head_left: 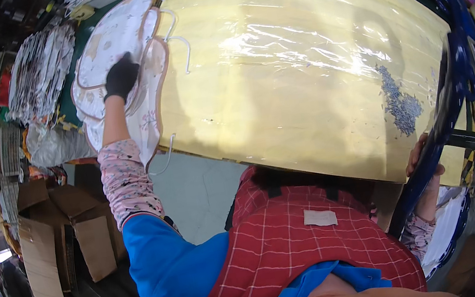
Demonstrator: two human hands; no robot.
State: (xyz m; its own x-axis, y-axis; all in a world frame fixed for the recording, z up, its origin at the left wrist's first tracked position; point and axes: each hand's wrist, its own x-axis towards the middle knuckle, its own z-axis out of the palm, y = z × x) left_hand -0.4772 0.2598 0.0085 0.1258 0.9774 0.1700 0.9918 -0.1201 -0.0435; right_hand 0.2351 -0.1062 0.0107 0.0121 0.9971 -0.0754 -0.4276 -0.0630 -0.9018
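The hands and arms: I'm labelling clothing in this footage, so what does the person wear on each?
The left hand wears a black glove; the right hand is bare. Both forearms carry a pink patterned sleeve cover with small floral print, gathered at the wrist. Above the left one is a bright blue sleeve. A red checked apron covers the chest.

The left hand (120,77) wears a black glove. Forearms carry pink floral oversleeves; blue top; red checked apron with white patch.

A plastic-covered yellow tabletop (300,79) gleams; left of it, cardboard boxes (61,234) crowd the grey floor (195,191).
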